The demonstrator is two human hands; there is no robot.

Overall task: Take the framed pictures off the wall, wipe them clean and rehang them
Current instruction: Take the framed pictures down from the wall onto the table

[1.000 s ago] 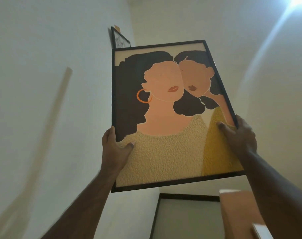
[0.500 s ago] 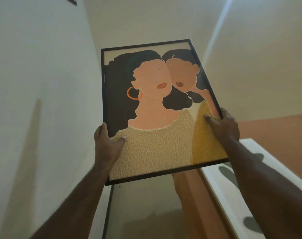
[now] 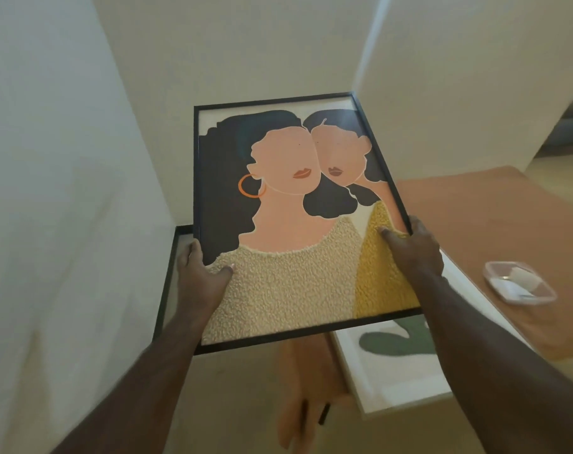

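– White walls [image 3: 59, 191] are all around, and one corner sticks out on the right. What is the biggest thing in the middle?

– A big framed picture [image 3: 288, 231] with a thin black frame. It shows two ladies with dark hair, one with an orange ring in her ear, and bumpy yellow tops. It is up in the air, tipped back a bit, and it touches no wall.

– What is under it?

– An orange-brown bench [image 3: 494, 217] on the right. A white-framed picture [image 3: 396, 365] with a green shape lies flat, partly under the big one. A black-framed picture [image 3: 167, 283] peeks out on the left, low by the wall. I cannot tell if it leans or lies flat.

– Who holds the big picture?

– Two bare hands. The left hand [image 3: 200, 276] is wrapped round the left edge, low down. Its thumb lies flat on the front and its fingers curl behind. The right hand [image 3: 416, 247] grips the right edge a little higher up. Its thumb presses on the yellow part and its fingers go over the frame.

– So the picture sits between the hands?

– Yes, both hands are closed on it, one on each side.

– Anything small?

– A little clear tub [image 3: 521, 283] rests on the bench, to the right of the right hand. Something white is inside. It is too blurry to say what.
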